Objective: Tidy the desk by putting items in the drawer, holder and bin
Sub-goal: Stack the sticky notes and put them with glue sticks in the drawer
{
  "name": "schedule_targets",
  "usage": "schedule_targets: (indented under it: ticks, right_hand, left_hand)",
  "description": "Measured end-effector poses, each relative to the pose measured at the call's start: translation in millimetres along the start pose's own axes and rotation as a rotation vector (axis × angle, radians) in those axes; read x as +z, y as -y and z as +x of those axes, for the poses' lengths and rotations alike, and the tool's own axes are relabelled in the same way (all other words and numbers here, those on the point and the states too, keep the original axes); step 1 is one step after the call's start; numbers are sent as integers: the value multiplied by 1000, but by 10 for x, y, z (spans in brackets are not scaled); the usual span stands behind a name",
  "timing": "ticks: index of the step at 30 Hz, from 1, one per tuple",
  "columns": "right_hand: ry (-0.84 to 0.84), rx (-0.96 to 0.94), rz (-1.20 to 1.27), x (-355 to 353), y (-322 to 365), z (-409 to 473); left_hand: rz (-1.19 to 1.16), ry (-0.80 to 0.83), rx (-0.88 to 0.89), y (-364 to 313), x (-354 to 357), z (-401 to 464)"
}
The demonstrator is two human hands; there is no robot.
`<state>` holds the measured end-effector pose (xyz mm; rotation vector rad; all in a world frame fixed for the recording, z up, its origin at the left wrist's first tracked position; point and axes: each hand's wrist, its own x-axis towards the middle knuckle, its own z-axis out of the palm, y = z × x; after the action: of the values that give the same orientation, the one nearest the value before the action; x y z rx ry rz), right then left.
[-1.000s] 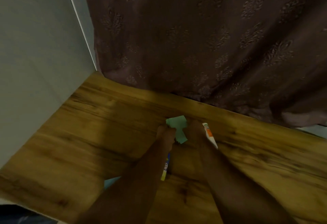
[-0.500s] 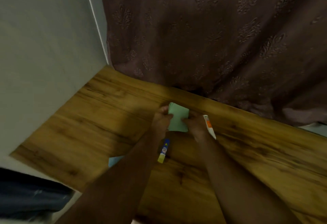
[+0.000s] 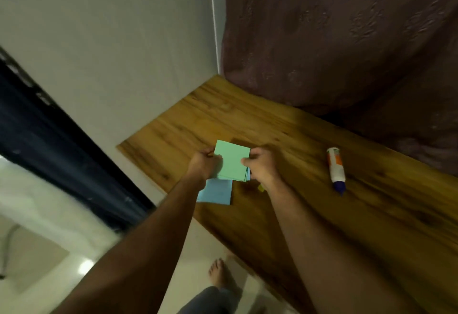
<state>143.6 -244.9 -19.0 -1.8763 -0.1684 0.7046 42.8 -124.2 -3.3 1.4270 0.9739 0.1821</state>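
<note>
A thin stack of green paper cards (image 3: 231, 160) is held just above the wooden desk (image 3: 309, 214). My left hand (image 3: 202, 165) grips its left edge and my right hand (image 3: 260, 165) pinches its right edge. A light blue card (image 3: 218, 192) lies flat on the desk under the stack, near the front edge. A white glue bottle (image 3: 335, 168) with an orange label and blue cap lies on its side to the right. A small yellow tip of a glue stick (image 3: 261, 188) peeks out beneath my right wrist; the rest is hidden.
A white wall (image 3: 124, 53) bounds the desk on the left and a dark maroon curtain (image 3: 347, 41) hangs behind it. Below the desk edge I see pale floor tiles (image 3: 37, 202), a dark blue panel (image 3: 57, 155) and my bare foot (image 3: 220, 274).
The view has swung left and down, so the floor and foot now show. Both hands squared the green cards into a neat stack and drew them toward the desk's front edge.
</note>
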Motion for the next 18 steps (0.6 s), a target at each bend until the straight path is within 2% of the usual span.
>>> schedule_targets:
  ticks: [2,7,10,13,18]
  right_hand:
    - [40,-8,-46,165,-78,-112]
    - [48,-40,-224,381,-218,-277]
    - [21,-44,-331,436,-258,-347]
    - [6,-15,-391,485,-349,-368]
    - [-68,6,-388,567,-366,-439]
  left_hand:
    - [75,-59,15,187,-171,-68]
    - [431,-148,84,436,-321,-230]
    - [577,-107,74,514,-330,-242]
    - [608,-55,64,550,-331,-213]
    - [707,-5,72,577,-428,-120]
